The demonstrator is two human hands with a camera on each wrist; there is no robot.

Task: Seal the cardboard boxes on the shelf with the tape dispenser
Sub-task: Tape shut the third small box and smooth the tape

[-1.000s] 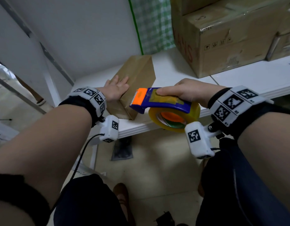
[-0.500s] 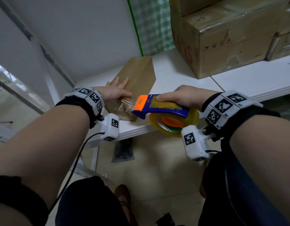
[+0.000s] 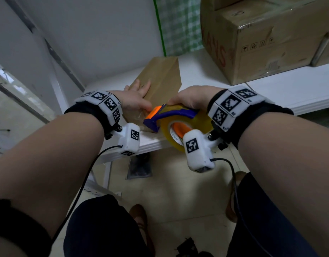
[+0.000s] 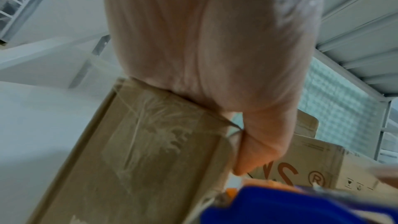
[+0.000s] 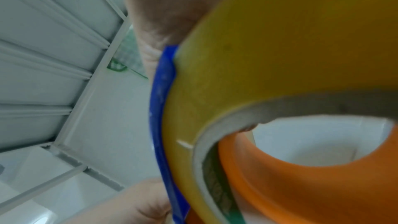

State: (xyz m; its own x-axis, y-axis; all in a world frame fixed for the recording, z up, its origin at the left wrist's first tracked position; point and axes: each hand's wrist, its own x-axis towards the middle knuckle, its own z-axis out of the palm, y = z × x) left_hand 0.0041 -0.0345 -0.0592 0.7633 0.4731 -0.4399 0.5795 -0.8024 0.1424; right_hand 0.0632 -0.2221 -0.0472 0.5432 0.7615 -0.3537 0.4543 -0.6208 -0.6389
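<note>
A small brown cardboard box (image 3: 161,78) lies at the shelf's front left corner. My left hand (image 3: 137,95) rests flat on its top with straight fingers, the thumb reaching down beside the near face (image 4: 150,142), where clear tape is stuck. My right hand (image 3: 190,97) grips the blue tape dispenser (image 3: 175,114) from above. Its orange nose (image 3: 153,113) is at the box's near top edge, next to my left thumb. The yellow tape roll (image 5: 280,57) fills the right wrist view, with its orange hub (image 5: 301,185) below.
A large taped cardboard box (image 3: 261,39) stands on the white shelf (image 3: 289,86) to the right, with another box stacked on it. A green checked cloth (image 3: 178,25) hangs behind. Below the shelf edge is tiled floor (image 3: 178,191) with my legs and shoes.
My right hand has brought the dispenser left and down onto the box's near edge, tilting its nose downward. The left hand stayed flat on the box.
</note>
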